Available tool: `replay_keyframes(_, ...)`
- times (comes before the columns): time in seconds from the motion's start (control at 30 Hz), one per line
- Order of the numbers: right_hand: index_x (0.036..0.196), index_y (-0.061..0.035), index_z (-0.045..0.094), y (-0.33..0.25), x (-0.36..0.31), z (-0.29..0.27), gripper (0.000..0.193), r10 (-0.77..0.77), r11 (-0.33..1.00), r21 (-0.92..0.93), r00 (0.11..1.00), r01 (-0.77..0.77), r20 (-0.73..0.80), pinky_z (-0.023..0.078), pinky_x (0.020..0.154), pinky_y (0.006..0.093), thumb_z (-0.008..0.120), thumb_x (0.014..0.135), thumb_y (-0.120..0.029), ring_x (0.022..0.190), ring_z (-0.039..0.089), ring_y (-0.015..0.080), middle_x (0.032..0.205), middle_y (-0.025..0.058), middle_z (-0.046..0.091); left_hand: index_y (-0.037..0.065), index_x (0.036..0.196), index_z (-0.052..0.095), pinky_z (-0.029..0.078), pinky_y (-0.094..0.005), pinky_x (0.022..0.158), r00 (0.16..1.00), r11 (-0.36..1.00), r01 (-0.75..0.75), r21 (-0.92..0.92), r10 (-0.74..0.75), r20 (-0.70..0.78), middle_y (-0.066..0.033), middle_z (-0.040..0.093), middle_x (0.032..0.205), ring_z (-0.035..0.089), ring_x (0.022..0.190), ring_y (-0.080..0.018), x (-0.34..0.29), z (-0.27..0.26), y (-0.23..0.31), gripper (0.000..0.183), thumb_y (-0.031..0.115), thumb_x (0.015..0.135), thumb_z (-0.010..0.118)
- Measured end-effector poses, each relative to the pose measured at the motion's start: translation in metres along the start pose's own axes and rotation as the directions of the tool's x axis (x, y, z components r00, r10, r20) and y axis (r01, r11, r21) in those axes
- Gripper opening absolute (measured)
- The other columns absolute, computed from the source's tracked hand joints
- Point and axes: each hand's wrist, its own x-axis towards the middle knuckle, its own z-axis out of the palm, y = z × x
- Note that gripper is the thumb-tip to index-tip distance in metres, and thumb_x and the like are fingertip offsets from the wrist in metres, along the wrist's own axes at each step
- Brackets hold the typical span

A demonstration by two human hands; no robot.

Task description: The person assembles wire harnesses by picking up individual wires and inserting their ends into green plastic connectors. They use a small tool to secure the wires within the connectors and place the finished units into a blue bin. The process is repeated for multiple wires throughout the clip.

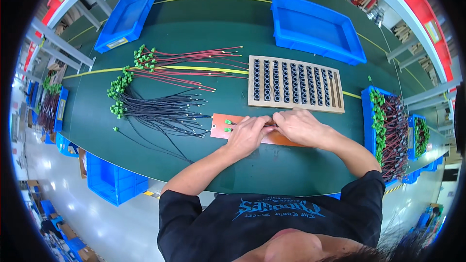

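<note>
An orange board (220,128) lies on the green table in front of me, with two green connectors (228,122) at its left end. My left hand (246,133) rests over the middle of the board, fingers bent and pressed together. Against it, my right hand (302,127) is closed with its fingertips meeting the left ones. A short stretch of thin dark wires (272,125) shows between the two hands, and both pinch it. The rest of the wires is hidden under my fingers.
Beyond the hands stands a wooden rack (296,106) with rows of black cylindrical parts. Black wires (155,109) and red wires (194,73) with green connectors spread to the left. Blue trays (318,26) stand farther back. A blue bin (370,126) of wired connectors is at the right.
</note>
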Motion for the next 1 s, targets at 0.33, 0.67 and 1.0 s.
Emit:
replay_keyframes(0.33, 0.084, -0.0078, 0.058, 0.019, 0.01, -0.014, 0.022, -0.318, 0.871, -0.384, 0.947, 0.308, 0.038, 0.047, 0.075, 0.0377, 0.059, 0.099, -0.025, 0.066, 0.065, 0.0233, 0.067, 0.0062, 0.064, 0.005, 0.086, 0.06, 0.05, -0.0484, 0.065, 0.982, 0.997, 0.005, 0.071, -0.018, 0.19, -0.0123, 0.065, 0.074, 0.065, 0.069, -0.0364, 0.004, -0.004, -0.004, 0.017, 0.016, 0.096, 0.068)
replay_keyframes(0.67, 0.082, -0.0123, 0.062, 0.05, -0.032, -0.039, 0.008, -0.243, 0.88, -0.462, 0.939, 0.107, -0.245, 0.044, 0.078, 0.0367, 0.068, 0.08, -0.018, 0.082, 0.06, 0.0195, 0.078, -0.0005, 0.057, 0.005, 0.097, 0.065, 0.057, -0.0472, 0.073, 0.99, 1.0, 0.0, 0.025, -0.004, 0.141, -0.0132, 0.076, 0.093, 0.073, 0.082, -0.0366, 0.006, -0.003, -0.003, 0.02, 0.024, 0.1, 0.067)
replay_keyframes(1.0, 0.132, -0.0118, 0.067, 0.011, -0.055, -0.082, 0.051, -0.301, 0.781, -0.558, 0.613, -0.281, -0.73, 0.048, 0.105, 0.0463, 0.075, 0.082, -0.021, 0.117, 0.061, 0.0233, 0.126, 0.0055, 0.063, -0.001, 0.138, 0.064, 0.046, -0.0262, 0.061, 0.845, 0.819, 0.436, -0.373, -0.231, 0.481, -0.006, 0.07, 0.097, 0.052, 0.064, -0.0089, 0.062, -0.07, 0.066, 0.035, 0.012, 0.105, 0.06)
